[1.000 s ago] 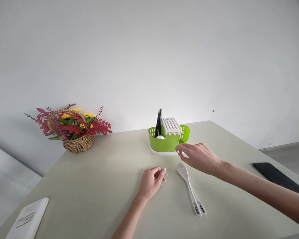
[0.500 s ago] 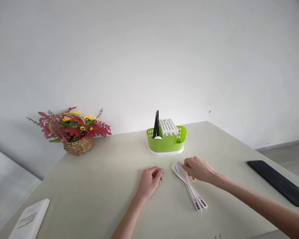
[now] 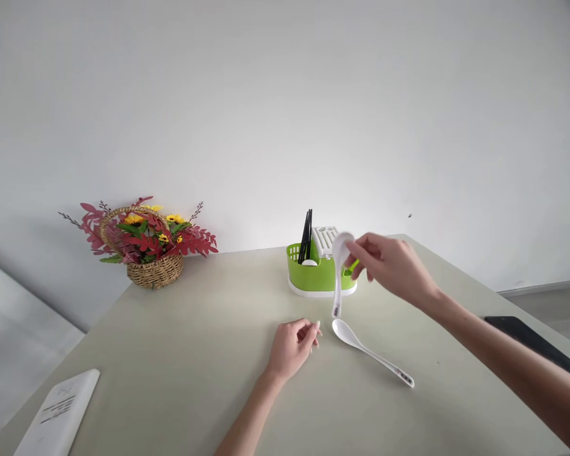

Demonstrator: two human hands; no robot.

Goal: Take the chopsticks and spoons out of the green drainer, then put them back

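Note:
My right hand [image 3: 384, 263] pinches a white spoon [image 3: 338, 269] by its bowl. The spoon hangs upright in the air, handle down, in front of the green utensil caddy [image 3: 311, 275]. A second white spoon [image 3: 368, 350] lies on the table, its bowl toward the caddy and its handle pointing to the lower right. Left of that spoon, my left hand [image 3: 291, 345] rests on the table with its fingers curled together; whether anything is inside them is hidden. Black chopsticks [image 3: 306, 235] and a white rounded spoon end [image 3: 309, 263] show in the caddy's left side.
A wicker basket [image 3: 156, 272] of red and yellow flowers stands at the back left by the wall. A white box-like object [image 3: 59, 411] lies at the lower left. At the right edge is a flat black object [image 3: 534, 342], partly behind my right forearm.
My right hand has lifted one spoon off the other and raised it before the caddy. The remaining spoon now lies at a flatter angle. My left hand has barely moved.

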